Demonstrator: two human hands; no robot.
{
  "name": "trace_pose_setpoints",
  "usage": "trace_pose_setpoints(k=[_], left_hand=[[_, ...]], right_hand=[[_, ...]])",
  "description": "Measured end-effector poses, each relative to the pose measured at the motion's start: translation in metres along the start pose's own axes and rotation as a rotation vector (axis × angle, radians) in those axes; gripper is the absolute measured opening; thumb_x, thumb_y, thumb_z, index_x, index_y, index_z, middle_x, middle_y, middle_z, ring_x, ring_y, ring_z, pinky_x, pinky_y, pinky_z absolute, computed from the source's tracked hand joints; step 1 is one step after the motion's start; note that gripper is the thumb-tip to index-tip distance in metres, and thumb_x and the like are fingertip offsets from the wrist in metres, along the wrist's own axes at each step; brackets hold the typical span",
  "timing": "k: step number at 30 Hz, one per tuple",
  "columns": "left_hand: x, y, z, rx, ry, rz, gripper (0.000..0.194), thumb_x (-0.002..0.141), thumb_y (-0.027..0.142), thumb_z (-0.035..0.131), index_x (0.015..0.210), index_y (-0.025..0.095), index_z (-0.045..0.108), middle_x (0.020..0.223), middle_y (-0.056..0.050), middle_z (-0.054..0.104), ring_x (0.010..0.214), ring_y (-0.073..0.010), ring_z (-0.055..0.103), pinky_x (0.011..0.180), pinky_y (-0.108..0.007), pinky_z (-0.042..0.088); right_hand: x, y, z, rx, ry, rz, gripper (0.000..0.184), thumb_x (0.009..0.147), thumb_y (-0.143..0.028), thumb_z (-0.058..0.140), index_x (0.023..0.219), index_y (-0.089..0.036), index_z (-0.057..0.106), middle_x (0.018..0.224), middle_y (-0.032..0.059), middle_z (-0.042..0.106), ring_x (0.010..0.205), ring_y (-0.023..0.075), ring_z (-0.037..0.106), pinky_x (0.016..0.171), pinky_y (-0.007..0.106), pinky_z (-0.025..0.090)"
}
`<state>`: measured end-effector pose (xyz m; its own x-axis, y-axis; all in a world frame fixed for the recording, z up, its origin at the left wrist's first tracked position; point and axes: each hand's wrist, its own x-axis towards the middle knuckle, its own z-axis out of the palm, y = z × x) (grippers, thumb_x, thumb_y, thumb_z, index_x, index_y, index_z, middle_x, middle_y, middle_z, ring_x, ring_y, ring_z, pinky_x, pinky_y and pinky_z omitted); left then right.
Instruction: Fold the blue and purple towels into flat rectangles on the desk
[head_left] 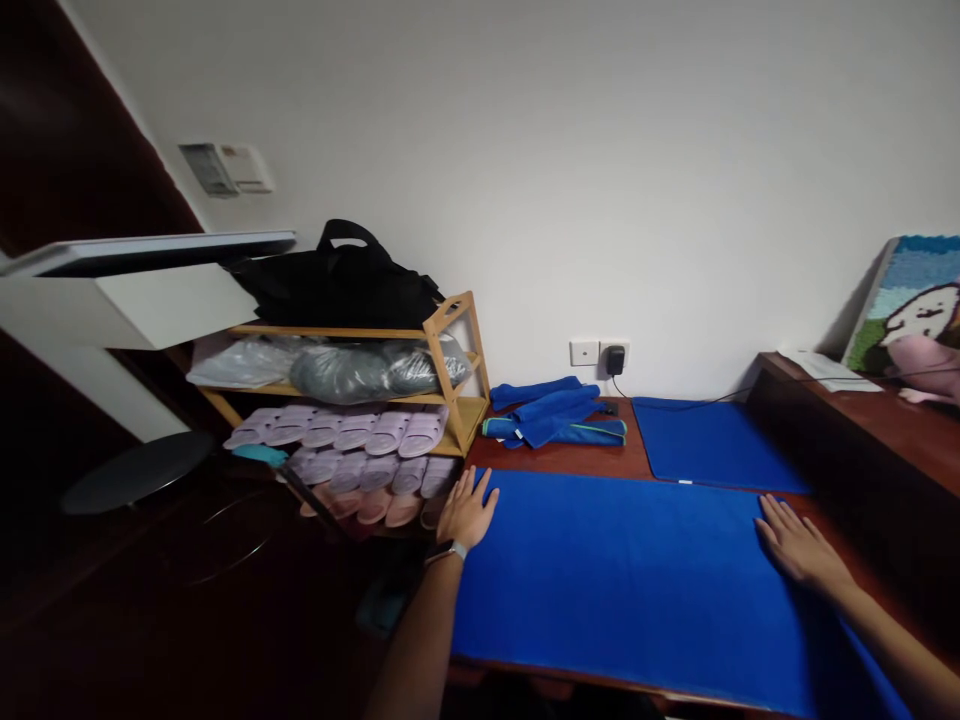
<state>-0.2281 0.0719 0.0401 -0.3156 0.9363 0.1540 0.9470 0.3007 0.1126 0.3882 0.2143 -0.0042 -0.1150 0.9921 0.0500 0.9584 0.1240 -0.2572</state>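
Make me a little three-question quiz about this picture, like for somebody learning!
1. True or false: the pale wristband is on the person's right wrist.

2. Choose one. The large flat blue cloth between the left hand and the right hand lies on:
A) the floor
B) a reddish-brown wooden table
C) a shelf

3. Fill in: the black fabric bag sits on the ____ shelf of the light wooden rack.

Key:
1. False, it is on the left wrist.
2. B
3. top

Home-like room, slippers (pixel 364 430) on wooden rack (pixel 441 380), cartoon picture (pixel 922 318)
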Motion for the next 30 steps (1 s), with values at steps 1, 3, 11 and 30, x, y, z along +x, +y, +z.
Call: trace_pose_setpoints(k=[1,3,11,30], left_hand=[[0.0,0.0,0.0,-0.005,0.001,-0.002,0.059,0.105,0.049,0.037,0.158,0.023,0.041,0.167,-0.011,0.033,0.154,-0.0271,0.029,0.125,-0.043,0.026],[-0.001,0.0,0.001,-0.01,0.006,-0.005,0.059,0.105,0.048,0.037,0.157,0.022,0.041,0.167,-0.011,0.033,0.154,-0.0269,0.029,0.125,-0.042,0.025],[0.0,-0.001,0.004,0.002,0.013,-0.001,0.058,0.105,0.047,0.036,0.157,0.022,0.041,0.167,-0.011,0.033,0.154,-0.027,0.028,0.125,-0.042,0.025],[0.011,-0.013,0.022,-0.024,0.063,0.024,0.059,0.104,0.049,0.037,0.156,0.022,0.042,0.166,-0.012,0.035,0.154,-0.0275,0.03,0.124,-0.046,0.026]], right_hand=[[-0.001,-0.011,-0.003,-0.026,0.013,0.002,0.075,0.089,-0.046,0.031,0.15,-0.007,0.05,0.158,0.0188,0.044,0.15,0.0361,0.034,0.122,0.057,0.028],[-0.005,-0.046,-0.005,-0.063,0.048,-0.015,0.074,0.091,-0.041,0.026,0.15,-0.002,0.048,0.158,0.0215,0.044,0.15,0.0361,0.034,0.122,0.057,0.027],[-0.034,-0.313,0.029,0.083,-0.049,-0.481,0.072,0.104,-0.051,0.015,0.161,-0.009,0.028,0.168,0.0109,0.026,0.157,0.0229,0.019,0.128,0.044,0.014],[-0.006,-0.003,-0.01,-0.022,-0.052,0.024,0.08,0.092,-0.052,0.022,0.157,-0.007,0.039,0.163,0.0168,0.037,0.153,0.0355,0.027,0.122,0.054,0.028]])
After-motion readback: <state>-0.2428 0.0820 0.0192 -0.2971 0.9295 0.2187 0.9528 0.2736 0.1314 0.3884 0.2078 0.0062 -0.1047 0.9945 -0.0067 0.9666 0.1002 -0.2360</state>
